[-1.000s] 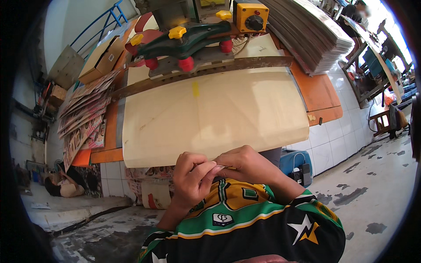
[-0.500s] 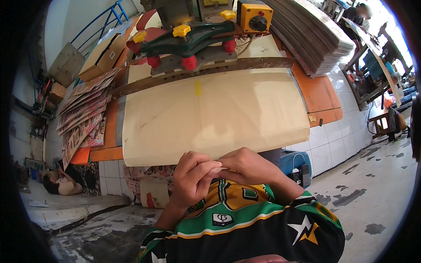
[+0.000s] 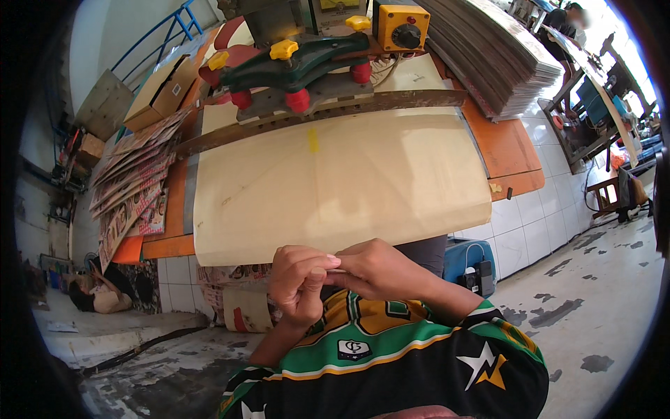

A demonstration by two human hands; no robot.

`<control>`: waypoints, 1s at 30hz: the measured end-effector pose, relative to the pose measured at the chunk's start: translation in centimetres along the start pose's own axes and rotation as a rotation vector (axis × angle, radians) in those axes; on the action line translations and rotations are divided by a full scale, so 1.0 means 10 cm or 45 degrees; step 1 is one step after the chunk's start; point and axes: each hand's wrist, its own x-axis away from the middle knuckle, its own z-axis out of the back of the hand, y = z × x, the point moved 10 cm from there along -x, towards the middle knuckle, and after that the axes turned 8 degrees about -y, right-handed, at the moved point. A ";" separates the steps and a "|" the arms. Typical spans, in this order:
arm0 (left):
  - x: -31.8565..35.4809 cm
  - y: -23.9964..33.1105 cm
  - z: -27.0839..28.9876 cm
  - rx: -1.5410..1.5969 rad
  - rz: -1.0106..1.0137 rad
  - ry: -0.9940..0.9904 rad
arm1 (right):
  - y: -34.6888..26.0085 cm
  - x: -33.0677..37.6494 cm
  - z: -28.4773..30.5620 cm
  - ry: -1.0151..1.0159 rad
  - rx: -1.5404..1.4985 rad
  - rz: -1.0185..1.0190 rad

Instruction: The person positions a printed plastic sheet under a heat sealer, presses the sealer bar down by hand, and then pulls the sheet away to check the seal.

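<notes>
Both my hands meet just past the near edge of a large cream sheet [image 3: 335, 181] that covers the middle of the orange worktable [image 3: 513, 150]. My left hand [image 3: 296, 279] is closed, its thumb pressed to the curled fingers. Against its fingertips, my right hand [image 3: 384, 269] is closed too, in a pinch. Whatever lies between the fingers is too small and hidden to name. Beyond the sheet stands a machine with a dark green arm [image 3: 300, 66], yellow star knobs and red feet. A long metal bar [image 3: 391, 105] crosses in front of it.
Printed card sheets [image 3: 132, 174] lie in a loose pile at left, beside a cardboard box [image 3: 162, 91]. A tall stack of flat boards [image 3: 488, 56] fills the back right. A yellow control box [image 3: 403, 28] has a black dial. Two other people appear, far right and lower left.
My joined hands have shifted slightly left. A small pale bit that showed between the fingertips is now mostly hidden. The sheet still lies in the same place on the table.
</notes>
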 end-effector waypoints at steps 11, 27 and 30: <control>0.09 -0.15 0.15 0.273 0.173 0.119 | -0.09 -0.05 -0.06 0.041 0.076 -0.016; 0.22 -0.49 0.54 0.936 0.355 0.525 | 0.01 0.04 -0.05 0.104 -0.141 0.064; 0.35 -0.70 0.72 1.219 0.373 0.635 | -0.05 0.12 0.19 0.000 -0.117 0.019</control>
